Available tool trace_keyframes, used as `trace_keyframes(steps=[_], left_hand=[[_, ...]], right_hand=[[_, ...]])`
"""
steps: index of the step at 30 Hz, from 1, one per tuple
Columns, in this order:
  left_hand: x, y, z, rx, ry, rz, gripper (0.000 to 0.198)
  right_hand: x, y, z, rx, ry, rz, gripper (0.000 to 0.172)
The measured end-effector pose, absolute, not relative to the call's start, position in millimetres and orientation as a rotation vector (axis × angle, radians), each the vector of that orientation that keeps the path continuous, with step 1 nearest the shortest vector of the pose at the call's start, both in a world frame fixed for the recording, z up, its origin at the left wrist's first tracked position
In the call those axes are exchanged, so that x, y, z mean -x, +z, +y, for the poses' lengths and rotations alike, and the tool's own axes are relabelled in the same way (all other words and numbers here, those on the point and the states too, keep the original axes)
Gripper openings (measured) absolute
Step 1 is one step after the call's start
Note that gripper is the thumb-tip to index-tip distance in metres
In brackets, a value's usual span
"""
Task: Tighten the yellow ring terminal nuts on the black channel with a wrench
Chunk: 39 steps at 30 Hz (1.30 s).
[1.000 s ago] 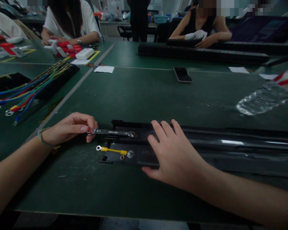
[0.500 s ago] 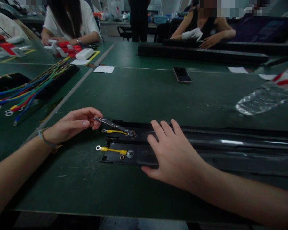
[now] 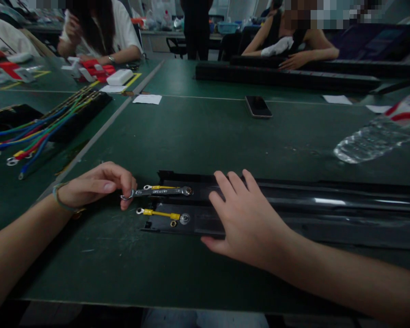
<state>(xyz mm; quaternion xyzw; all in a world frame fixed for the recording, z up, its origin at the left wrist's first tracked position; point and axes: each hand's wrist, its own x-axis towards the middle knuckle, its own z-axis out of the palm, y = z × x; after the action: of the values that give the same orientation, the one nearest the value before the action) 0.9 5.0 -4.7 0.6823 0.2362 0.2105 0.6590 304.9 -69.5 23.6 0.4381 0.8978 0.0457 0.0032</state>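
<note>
My left hand (image 3: pixel 104 186) is closed, its curled fingers at the near end of a combination wrench (image 3: pixel 159 192). The wrench's ring end sits over a fastener on a long black profile (image 3: pixel 210 222). Beneath the wrench, a yellow lead with a ring lug is partly covered. Nearer to me, a second yellow lead (image 3: pixel 162 214) lies on the profile, with a bolt and washer (image 3: pixel 185 218) at its right end and a small brass-coloured nut (image 3: pixel 173 223) beside it. My right hand (image 3: pixel 251 212) grips across the profile, fingers spread at the far edge and thumb at the near edge.
Coloured cables with ring lugs (image 3: pixel 48 130) lie at the left. A phone (image 3: pixel 258 106) lies farther back, and a water bottle (image 3: pixel 372 136) lies at the right. Across the green table (image 3: pixel 177 136), people sit near more black profiles (image 3: pixel 287 77).
My left hand has swung the wrench's free end towards me, turning it about the fastener; it now covers part of the far yellow lead. My right hand stays in place.
</note>
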Motion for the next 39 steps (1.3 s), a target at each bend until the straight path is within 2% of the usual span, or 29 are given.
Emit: trace_keyframes(steps=[6,13,18,24,31,39], left_hand=[[-3.5,-3.5,3.7,-1.546,0.497,0.566,0.021],[-8.1,-4.1,1.6,-1.451,0.723,0.723,0.015],[-11.9,-3.6,1.3,-1.413,0.789,0.761,0.03],[-13.5,-4.0,1.0,-1.39,0.783,0.764,0.04],[-5.8,-5.5,2.7,-1.452,0.71,0.712,0.017],[-2.2,-0.7,2.7,-1.515,0.472,0.552,0.023]], right_hand=[[-305.1,24.3,-69.8,-1.372,0.137,2.822,0.062],[-305.4,24.1,-69.6,-1.367,0.149,2.822,0.062],[-304.9,23.8,-70.4,-1.369,0.154,2.813,0.063],[-305.5,24.6,-69.8,-1.364,0.136,2.821,0.063],[-305.8,24.5,-69.8,-1.366,0.135,2.822,0.062],[-304.8,22.4,-68.9,-1.371,0.151,2.825,0.064]])
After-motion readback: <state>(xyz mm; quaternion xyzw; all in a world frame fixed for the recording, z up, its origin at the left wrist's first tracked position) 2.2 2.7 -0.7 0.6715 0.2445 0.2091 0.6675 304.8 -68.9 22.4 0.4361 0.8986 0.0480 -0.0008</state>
